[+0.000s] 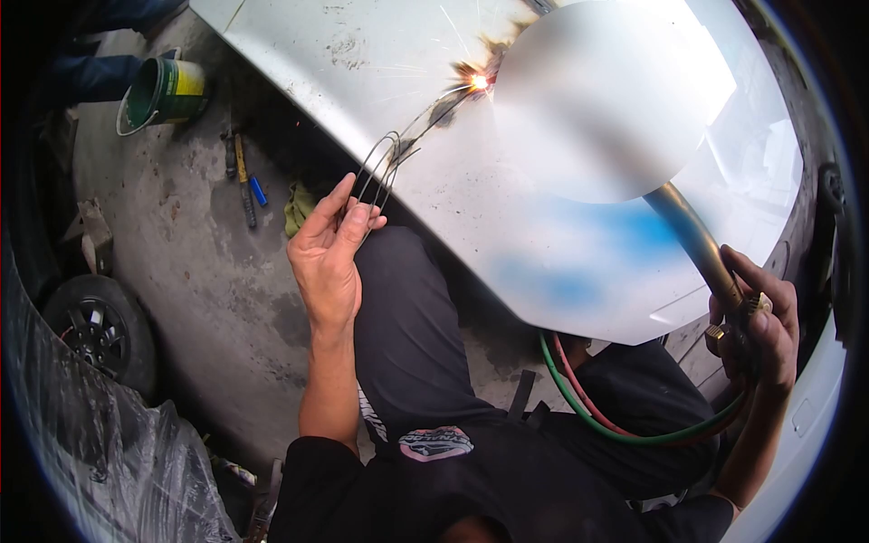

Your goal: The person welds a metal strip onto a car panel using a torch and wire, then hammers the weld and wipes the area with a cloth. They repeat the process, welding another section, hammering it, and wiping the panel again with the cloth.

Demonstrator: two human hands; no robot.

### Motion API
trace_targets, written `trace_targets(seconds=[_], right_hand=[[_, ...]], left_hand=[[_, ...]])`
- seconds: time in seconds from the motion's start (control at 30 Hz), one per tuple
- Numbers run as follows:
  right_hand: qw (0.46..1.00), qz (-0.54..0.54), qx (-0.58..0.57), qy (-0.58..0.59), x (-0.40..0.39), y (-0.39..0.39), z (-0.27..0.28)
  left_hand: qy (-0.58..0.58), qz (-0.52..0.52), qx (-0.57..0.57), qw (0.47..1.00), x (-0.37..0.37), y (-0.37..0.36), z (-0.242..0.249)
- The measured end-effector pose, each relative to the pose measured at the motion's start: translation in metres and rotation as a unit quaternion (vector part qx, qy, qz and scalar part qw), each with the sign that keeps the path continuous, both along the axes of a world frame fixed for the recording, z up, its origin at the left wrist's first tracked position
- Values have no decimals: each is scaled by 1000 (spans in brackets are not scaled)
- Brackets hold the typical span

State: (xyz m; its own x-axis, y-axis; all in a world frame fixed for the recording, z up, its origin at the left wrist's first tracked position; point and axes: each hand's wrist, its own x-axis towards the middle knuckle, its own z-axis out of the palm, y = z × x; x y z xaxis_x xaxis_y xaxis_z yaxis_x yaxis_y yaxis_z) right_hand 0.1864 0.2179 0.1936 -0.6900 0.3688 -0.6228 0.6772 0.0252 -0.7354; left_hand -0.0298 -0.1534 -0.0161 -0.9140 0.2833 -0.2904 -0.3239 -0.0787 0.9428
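Observation:
My left hand [330, 249] pinches a looped length of thin welding wire [391, 172] between thumb and fingers. The wire's far end runs up to a bright glowing spot [479, 81] on a white car panel [434, 54], where sparks fly and the paint is scorched brown and black. My right hand [769, 326] is wrapped round the handle end of a brass gas torch [688, 226], by its valve knobs. A large, pale, blurred disc [606, 100] covers the torch's front part and tip. Blue paint haze [625, 231] marks the panel.
Green and red hoses [602, 418] curve from the torch across my lap. On the concrete floor lie a hammer [244, 181] and a blue tool [259, 191], with a green bucket [167, 90] beyond. A wheel [98, 335] and plastic sheeting [109, 443] are at left.

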Motion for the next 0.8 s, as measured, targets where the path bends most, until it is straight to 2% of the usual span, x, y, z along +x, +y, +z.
trace_targets(seconds=[0.27,0.33,0.57,0.8], right_hand=[[1000,-1,10,7,-1,0,1],[999,-8,-31,-19,-5,-1,5],[1000,-16,9,6,-1,-4,1],[1000,-18,-4,5,-1,-3,1]], left_hand=[[1,0,3,1000,0,0,0],[0,0,4,1000,0,0,-1],[2,-2,4,1000,-1,0,0],[-5,1,-2,1000,0,0,0]])
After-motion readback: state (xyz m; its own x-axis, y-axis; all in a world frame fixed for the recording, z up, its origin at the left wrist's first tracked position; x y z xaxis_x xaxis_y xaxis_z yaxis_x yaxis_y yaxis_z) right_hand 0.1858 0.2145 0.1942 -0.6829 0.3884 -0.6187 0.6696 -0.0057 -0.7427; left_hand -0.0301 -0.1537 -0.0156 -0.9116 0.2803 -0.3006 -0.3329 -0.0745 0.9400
